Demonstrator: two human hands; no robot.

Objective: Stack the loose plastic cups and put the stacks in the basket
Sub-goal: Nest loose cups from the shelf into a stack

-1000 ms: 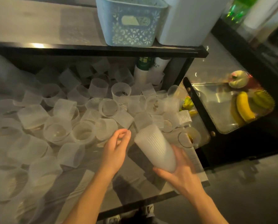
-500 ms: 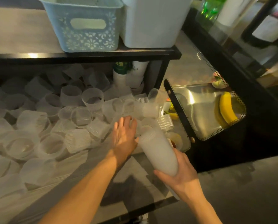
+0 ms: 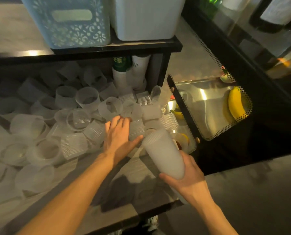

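Several loose frosted plastic cups [image 3: 83, 119] lie scattered over the lower shelf [image 3: 124, 180]. My right hand [image 3: 187, 177] grips the bottom of a tall stack of cups [image 3: 163, 155], tilted with its mouth up and to the left. My left hand [image 3: 119, 133] reaches forward with straight fingers spread over a ribbed cup [image 3: 136, 129] lying in the pile; its thumb points toward the stack. A light blue basket [image 3: 68, 22] with a flower cut-out pattern stands on the upper shelf, above the pile.
A white bin [image 3: 146, 17] stands right of the basket on the black upper shelf [image 3: 107, 50]. White tubes and a green can [image 3: 122, 63] stand behind the cups. At right, a glass case [image 3: 209, 109] holds a banana [image 3: 235, 104]. The shelf's front edge is near my feet.
My left hand has moved forward from beside the stack to the ribbed cup and its fingers have spread. The stack stays in my right hand. The view has shifted closer.
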